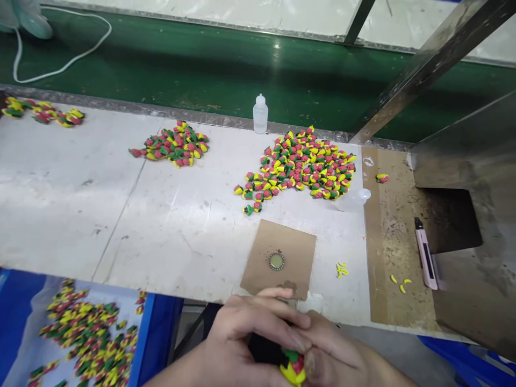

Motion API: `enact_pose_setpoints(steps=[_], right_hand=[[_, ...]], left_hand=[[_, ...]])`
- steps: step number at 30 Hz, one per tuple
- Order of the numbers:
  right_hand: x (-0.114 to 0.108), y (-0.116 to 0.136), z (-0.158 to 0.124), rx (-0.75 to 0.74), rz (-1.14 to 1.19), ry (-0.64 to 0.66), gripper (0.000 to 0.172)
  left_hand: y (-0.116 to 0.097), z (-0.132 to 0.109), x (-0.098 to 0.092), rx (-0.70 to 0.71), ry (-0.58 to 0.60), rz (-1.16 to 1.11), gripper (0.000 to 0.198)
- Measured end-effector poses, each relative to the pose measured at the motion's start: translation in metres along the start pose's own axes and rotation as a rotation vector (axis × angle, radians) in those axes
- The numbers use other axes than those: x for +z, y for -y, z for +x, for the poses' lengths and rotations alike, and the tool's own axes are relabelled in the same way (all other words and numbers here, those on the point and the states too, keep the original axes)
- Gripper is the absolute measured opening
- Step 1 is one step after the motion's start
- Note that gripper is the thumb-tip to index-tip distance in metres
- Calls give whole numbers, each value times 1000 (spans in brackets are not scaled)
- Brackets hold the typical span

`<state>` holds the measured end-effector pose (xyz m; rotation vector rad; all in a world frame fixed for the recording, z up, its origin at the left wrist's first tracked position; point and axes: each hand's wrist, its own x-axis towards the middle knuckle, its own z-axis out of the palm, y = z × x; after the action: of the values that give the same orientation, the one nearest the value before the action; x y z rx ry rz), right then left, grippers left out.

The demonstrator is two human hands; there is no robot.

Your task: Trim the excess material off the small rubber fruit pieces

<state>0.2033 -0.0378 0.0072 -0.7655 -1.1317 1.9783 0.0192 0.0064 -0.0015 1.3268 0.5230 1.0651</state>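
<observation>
Long white bench (121, 226) across the whole view, scuffed and steel-edged, with a green panel (226, 70) behind it. Lower left, one blue crate (159, 336), pale-lined and piled with clay strawberries (86, 344), far too many to count! Three more heaps on the bench: the biggest (300, 164) right of centre, a smaller heap (171, 145) mid-bench, the smallest (40, 112) at far left. Every berry knobbly and pink-red, with green leaves and a yellow band.

Over to the right, a brown cardboard strip (393, 236) with one lone berry (382, 178), one pink craft knife (425, 255) and three yellow slivers (399, 282). More slivers (342, 270) just left of the strip. Nearer, one cardboard square (278, 260) under one round metal pendant (276, 260). One plastic dropper bottle (260, 115), upright at the back.

And at the bottom edge, left hand (245, 328) and right hand (332, 344) pressed together, fingers clenched round a black piece (262, 349) and one strawberry (293, 370), poking out below!
</observation>
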Motion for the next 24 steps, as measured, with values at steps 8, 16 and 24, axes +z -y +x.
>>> enact_pose_setpoints(steps=[8,16,24], right_hand=[[4,-6,7,60,236,87,56],[14,-7,3,120,192,1,65],[16,-57,-7,67,-34,-38,58]], left_hand=[[8,-17,9,-91,-63,-207,55],[-10,-10,3,-60,29,-22,41],[-31,-3,-1,99,160,293,30]])
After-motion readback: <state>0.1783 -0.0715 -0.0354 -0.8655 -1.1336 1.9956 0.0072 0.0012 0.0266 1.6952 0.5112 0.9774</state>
